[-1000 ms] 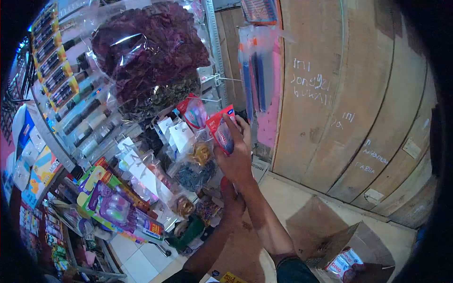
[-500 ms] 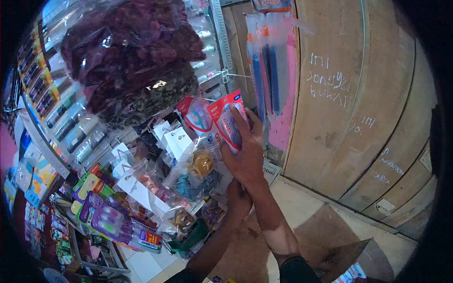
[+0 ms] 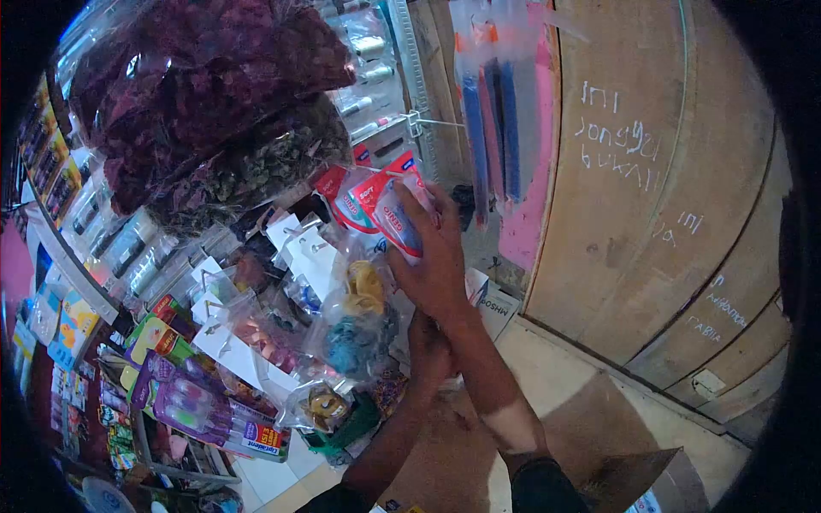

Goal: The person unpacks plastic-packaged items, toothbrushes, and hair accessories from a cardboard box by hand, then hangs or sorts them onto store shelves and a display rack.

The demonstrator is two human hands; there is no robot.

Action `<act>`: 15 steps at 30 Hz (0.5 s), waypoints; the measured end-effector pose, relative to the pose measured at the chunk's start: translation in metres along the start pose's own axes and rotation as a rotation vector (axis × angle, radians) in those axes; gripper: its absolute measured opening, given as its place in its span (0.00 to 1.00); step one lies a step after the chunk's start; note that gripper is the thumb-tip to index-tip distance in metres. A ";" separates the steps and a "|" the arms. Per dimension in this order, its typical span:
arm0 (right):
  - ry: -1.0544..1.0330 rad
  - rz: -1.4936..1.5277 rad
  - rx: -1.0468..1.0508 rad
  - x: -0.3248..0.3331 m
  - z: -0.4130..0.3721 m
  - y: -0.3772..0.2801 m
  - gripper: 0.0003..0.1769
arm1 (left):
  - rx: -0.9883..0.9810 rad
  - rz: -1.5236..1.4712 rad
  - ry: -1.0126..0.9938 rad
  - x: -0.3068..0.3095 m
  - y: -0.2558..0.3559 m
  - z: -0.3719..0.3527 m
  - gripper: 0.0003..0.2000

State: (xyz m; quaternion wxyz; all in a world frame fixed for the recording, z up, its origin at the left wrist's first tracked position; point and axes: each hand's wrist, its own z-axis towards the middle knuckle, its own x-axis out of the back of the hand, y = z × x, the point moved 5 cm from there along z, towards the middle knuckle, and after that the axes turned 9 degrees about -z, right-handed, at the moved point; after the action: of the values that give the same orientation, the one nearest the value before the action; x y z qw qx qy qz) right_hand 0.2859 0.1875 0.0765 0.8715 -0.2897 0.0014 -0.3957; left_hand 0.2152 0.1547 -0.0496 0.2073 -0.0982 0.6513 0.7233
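Note:
My right hand [image 3: 430,252] is closed around a red-and-white packet [image 3: 386,203] marked "SOFT", with its fingers across the packet's right side. Directly behind and to the left hang similar red packets [image 3: 338,190], partly covered by the held one. A thin metal hook [image 3: 440,123] sticks out above them. My left hand [image 3: 430,349] is lower, under my right forearm, and its fingers are hidden. Just left of it hang clear bags with yellow and blue hair ties [image 3: 363,295] on white cards [image 3: 312,261].
A large clear bag of dark maroon cloth [image 3: 214,85] hangs at upper left. Purple toothbrush packs [image 3: 201,402] hang at lower left. To the right stands a wooden wall with chalk writing [image 3: 633,197], beside long plastic sleeves [image 3: 492,128]. An open cardboard box [image 3: 637,479] is on the floor.
My right hand and the red packet have moved a little left, closer to the similar packets behind. The whole view has shifted slightly. My left hand stays low under the right forearm.

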 end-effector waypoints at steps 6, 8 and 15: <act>-0.043 0.104 0.044 -0.029 0.005 0.015 0.46 | 0.022 0.322 0.099 0.027 0.008 0.017 0.27; -0.059 0.114 0.041 -0.031 0.006 0.019 0.48 | -0.128 0.248 0.077 0.039 -0.007 0.016 0.28; -0.054 -0.042 0.096 -0.045 0.006 0.023 0.52 | 0.067 0.262 0.118 0.043 -0.007 0.025 0.24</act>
State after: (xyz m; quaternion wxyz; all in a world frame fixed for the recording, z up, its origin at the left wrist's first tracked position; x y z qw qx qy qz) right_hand 0.2719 0.2338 0.0591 0.8755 -0.2580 -0.0474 -0.4058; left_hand 0.1833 0.1869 -0.0703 0.0759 -0.0478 0.6932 0.7152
